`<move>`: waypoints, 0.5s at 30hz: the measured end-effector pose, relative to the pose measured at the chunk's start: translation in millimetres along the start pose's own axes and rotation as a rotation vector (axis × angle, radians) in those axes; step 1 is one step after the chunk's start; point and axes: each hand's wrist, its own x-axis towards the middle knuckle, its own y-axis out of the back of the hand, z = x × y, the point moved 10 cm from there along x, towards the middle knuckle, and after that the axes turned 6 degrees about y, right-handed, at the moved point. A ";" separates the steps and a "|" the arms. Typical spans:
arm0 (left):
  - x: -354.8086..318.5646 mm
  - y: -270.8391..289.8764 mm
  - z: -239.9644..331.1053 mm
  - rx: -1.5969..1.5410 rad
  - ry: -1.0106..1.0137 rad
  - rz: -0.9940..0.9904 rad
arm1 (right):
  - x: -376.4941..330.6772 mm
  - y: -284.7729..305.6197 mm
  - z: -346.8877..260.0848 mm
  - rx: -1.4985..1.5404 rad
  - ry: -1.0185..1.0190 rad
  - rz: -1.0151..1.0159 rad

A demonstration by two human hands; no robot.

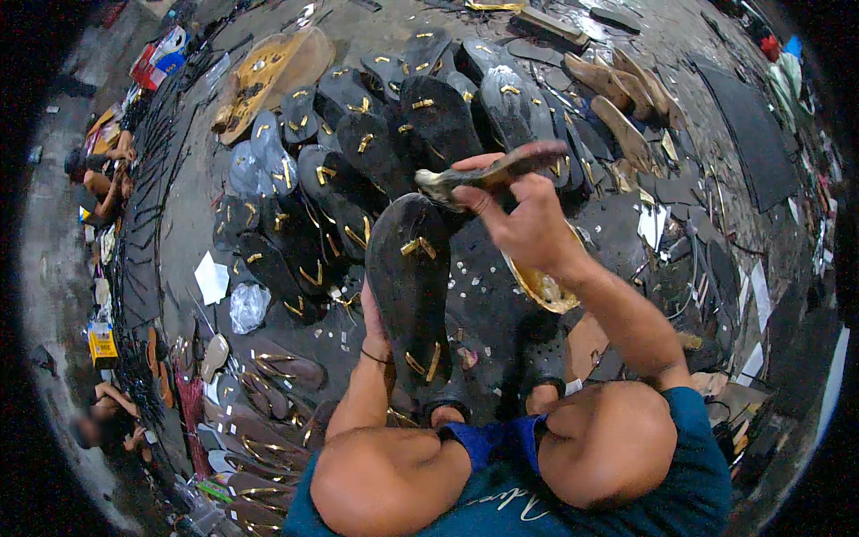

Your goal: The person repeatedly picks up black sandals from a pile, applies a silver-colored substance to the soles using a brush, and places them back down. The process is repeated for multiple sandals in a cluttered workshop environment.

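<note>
My left hand (374, 320) grips a black sandal sole (404, 277) from its left edge and underside, and most of the fingers are hidden behind it. The sole is tilted up toward me, with short gold strap ends poking out near its toe and heel. Above its toe end, my right hand (530, 219) is closed around a worn brush (528, 161) with pale, caked bristles at its left tip. Under my right wrist lies a shallow container (548, 297) with a yellowish, crusted rim, partly covered by the forearm.
Beyond my hands, many black soles (438, 116) with gold strap ends lie close together. Wooden shoe lasts (626, 130) sit at far right, a stained yellow board (273, 76) at far left. Strapped sandals (259, 438) lie near left. Two people (112, 179) sit along the left side.
</note>
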 end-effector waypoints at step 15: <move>-11.3 15.2 -11.5 0.062 -0.016 0.193 | 1.2 -5.1 21.9 -0.001 -0.066 -0.051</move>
